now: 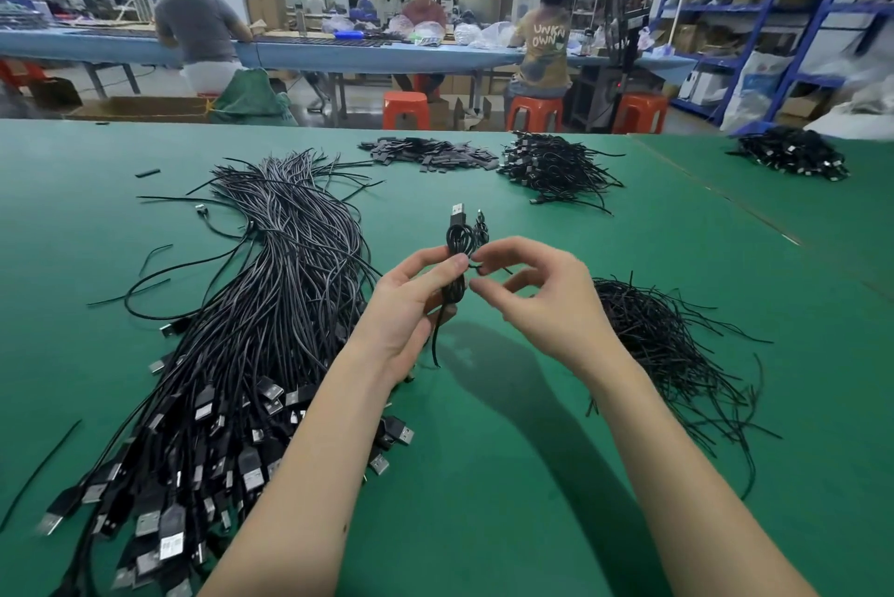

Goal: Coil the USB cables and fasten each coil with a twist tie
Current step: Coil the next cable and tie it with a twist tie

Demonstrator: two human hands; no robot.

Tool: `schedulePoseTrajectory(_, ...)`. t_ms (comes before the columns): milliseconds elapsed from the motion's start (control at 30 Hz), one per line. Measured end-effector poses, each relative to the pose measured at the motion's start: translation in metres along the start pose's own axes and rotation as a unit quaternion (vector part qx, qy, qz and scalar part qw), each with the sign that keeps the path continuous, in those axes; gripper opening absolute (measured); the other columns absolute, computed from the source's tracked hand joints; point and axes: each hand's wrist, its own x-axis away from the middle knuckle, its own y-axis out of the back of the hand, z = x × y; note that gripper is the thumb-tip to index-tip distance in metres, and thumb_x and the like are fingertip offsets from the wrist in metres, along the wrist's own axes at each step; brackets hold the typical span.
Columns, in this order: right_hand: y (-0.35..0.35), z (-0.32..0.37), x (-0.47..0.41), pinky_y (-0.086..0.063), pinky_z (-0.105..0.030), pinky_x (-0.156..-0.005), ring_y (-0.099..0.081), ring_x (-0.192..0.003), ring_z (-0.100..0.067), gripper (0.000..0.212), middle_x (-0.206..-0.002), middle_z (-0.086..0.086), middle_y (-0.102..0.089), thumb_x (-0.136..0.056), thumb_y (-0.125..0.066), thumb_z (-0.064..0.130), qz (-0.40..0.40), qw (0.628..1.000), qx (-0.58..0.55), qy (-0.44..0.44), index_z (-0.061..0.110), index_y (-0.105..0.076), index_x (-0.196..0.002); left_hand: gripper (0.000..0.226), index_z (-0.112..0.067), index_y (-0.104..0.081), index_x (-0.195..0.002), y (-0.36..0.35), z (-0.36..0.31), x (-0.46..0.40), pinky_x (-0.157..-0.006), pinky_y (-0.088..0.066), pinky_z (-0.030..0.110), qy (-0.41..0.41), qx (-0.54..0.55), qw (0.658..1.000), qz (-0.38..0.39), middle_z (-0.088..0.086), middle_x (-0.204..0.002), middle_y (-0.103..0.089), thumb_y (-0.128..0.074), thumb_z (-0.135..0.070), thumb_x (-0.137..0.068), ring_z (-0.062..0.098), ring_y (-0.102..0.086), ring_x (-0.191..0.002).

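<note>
Two hands up over green table [508, 475], head cam. Left hand [411, 306] grips coiled USB cable [457, 257] upright, thumb clamped across coil, plug end up. Right hand [542, 291] fingertips pinch twist tie [476, 266] at coil's middle. Loose cable heap [251, 306] at left, twist tie pile [663, 335] at right, finished coils [551, 163] far back.

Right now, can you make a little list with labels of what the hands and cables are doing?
left hand: holds the coiled cable upright
right hand: pinches the twist tie at the coil's middle
big cable pile: on the green table, left of the hands
twist tie pile: right of the hands
finished coils: heaped farther back
</note>
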Motion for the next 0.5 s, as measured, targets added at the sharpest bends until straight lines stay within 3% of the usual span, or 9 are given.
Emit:
schedulePoseTrajectory(100,0.004,-0.004,-0.001,-0.053,-0.024,-0.064,-0.065,-0.069,-0.006,0.018,-0.091,0.020,-0.070,-0.084,-0.078,0.020,-0.017,0.982,0.143,0.122,0.033,-0.075,-0.097,0.028,-0.021,-0.074,-0.097,0.001,0.000,-0.001,-0.062,-0.044,0.022,0.012,0.003,1.000,0.003,-0.001,-0.082,-0.068,-0.081,-0.027,-0.071,0.010,-0.060,-0.070)
schedulePoseTrajectory(200,0.002,-0.008,0.002,-0.054,-0.031,-0.060,-0.063,-0.065,-0.006,0.011,-0.088,0.019,-0.069,-0.087,-0.077,0.025,-0.042,0.970,0.169,0.168,0.032,-0.077,-0.095,0.030,-0.019,-0.073,-0.098,0.000,0.002,-0.002,-0.064,-0.044,0.023,0.017,0.009,1.000,0.001,0.000,-0.083,-0.068,-0.082,-0.027,-0.070,0.012,-0.059,-0.072)
schedulePoseTrajectory(300,-0.001,-0.012,0.001,-0.051,-0.024,-0.057,-0.064,-0.063,-0.008,0.003,-0.083,0.018,-0.071,-0.088,-0.078,0.028,-0.072,0.970,0.141,0.184,0.029,-0.079,-0.090,0.020,-0.022,-0.074,-0.094,0.001,0.004,-0.003,-0.067,-0.045,0.023,0.017,0.007,1.000,-0.002,0.000,-0.084,-0.069,-0.080,-0.022,-0.076,0.013,-0.061,-0.075)
schedulePoseTrajectory(367,-0.007,-0.014,0.001,-0.049,-0.018,-0.058,-0.066,-0.064,-0.008,0.006,-0.077,0.019,-0.071,-0.086,-0.080,0.025,-0.104,0.982,0.092,0.131,0.030,-0.080,-0.083,0.014,-0.022,-0.073,-0.093,0.000,0.005,-0.003,-0.065,-0.048,0.021,0.012,0.017,1.000,-0.004,0.000,-0.086,-0.071,-0.078,-0.017,-0.080,0.012,-0.063,-0.076)
schedulePoseTrajectory(433,-0.017,-0.013,0.001,-0.054,-0.022,-0.059,-0.068,-0.064,-0.008,0.011,-0.071,0.015,-0.073,-0.086,-0.080,0.021,-0.122,0.992,-0.033,0.012,0.029,-0.078,-0.078,0.019,-0.019,-0.072,-0.095,-0.004,0.006,-0.005,-0.064,-0.050,0.018,-0.003,0.051,0.999,-0.008,0.000,-0.087,-0.073,-0.077,-0.015,-0.077,0.009,-0.066,-0.074)
schedulePoseTrajectory(500,-0.026,-0.008,0.002,-0.057,-0.026,-0.061,-0.071,-0.070,-0.011,0.011,-0.074,0.010,-0.075,-0.088,-0.077,0.016,-0.101,0.977,-0.172,-0.077,0.024,-0.077,-0.081,0.023,-0.014,-0.072,-0.098,-0.009,0.008,-0.008,-0.068,-0.053,0.019,-0.018,0.096,0.995,-0.018,0.001,-0.088,-0.074,-0.076,-0.015,-0.075,0.009,-0.067,-0.075)
